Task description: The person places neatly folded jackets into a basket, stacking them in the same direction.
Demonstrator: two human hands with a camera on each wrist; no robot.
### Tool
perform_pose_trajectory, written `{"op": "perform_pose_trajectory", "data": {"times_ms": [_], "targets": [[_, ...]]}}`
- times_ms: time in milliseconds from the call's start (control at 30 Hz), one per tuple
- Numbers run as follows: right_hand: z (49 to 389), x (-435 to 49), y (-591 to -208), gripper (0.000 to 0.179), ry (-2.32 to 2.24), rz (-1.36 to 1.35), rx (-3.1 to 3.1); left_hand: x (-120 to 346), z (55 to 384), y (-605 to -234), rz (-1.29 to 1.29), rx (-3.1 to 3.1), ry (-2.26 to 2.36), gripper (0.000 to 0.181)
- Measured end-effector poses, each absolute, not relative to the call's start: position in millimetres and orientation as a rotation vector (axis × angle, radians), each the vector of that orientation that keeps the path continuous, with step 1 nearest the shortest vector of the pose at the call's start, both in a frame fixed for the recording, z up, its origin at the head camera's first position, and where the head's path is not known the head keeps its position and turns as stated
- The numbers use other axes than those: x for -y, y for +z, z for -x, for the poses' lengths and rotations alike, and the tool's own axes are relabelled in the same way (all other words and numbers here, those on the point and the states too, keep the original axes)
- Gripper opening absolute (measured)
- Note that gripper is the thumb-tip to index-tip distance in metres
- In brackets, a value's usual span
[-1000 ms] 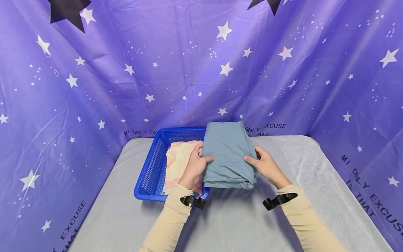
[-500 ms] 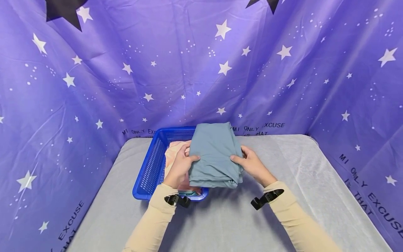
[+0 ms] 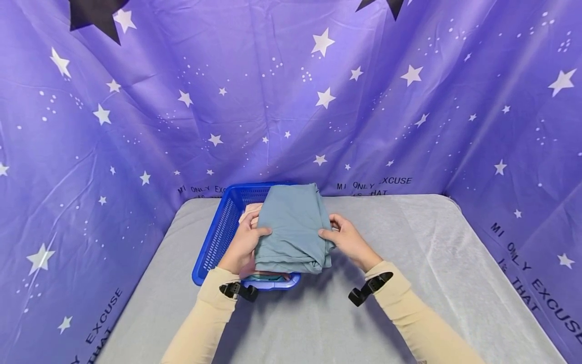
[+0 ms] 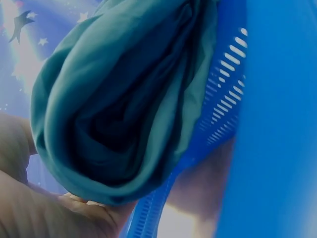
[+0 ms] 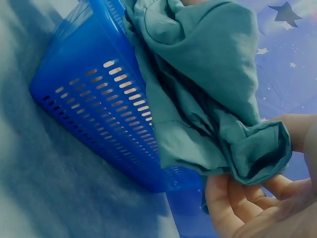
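A folded grey-blue cloth [image 3: 293, 222], possibly a garment, is held over the right part of a blue plastic basket [image 3: 213, 253]. My left hand [image 3: 242, 243] grips its left side, thumb on top and fingers beneath. On the opposite side my right hand [image 3: 352, 242] pinches the edge in the same way. In the left wrist view the folded cloth [image 4: 124, 109] shows its rolled layers end on. The right wrist view has the cloth [image 5: 208, 89] above the basket's slotted wall [image 5: 109, 104], with fingers [image 5: 237, 203] curled under it. Pale pink fabric [image 3: 250, 210] lies inside the basket, mostly hidden.
The basket stands on a grey cloth-covered table [image 3: 409, 237], left of its middle and near the back. A purple curtain [image 3: 273, 101] with white stars encloses the back and both sides. Teal fabric [image 3: 263, 277] shows at the basket's front edge.
Both hands have carried the folded cloth leftward, from the basket's right side to over it. The cloth now covers most of the pink fabric. The basket has stayed in place.
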State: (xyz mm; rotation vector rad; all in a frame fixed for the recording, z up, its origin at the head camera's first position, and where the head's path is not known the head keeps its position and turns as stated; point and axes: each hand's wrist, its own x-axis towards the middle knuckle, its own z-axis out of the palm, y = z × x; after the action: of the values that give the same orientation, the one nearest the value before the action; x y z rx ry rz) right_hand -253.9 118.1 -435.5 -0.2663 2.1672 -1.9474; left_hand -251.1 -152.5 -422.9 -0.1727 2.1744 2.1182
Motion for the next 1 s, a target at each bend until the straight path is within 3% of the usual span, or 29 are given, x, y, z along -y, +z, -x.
{"op": "perform_pose_trajectory", "data": {"times_ms": [1000], "targets": [[264,-84,-438,0.050,-1.912,0.260,-2.142,198,266,-416,0.109,-2.277,1.902,0.080]]}}
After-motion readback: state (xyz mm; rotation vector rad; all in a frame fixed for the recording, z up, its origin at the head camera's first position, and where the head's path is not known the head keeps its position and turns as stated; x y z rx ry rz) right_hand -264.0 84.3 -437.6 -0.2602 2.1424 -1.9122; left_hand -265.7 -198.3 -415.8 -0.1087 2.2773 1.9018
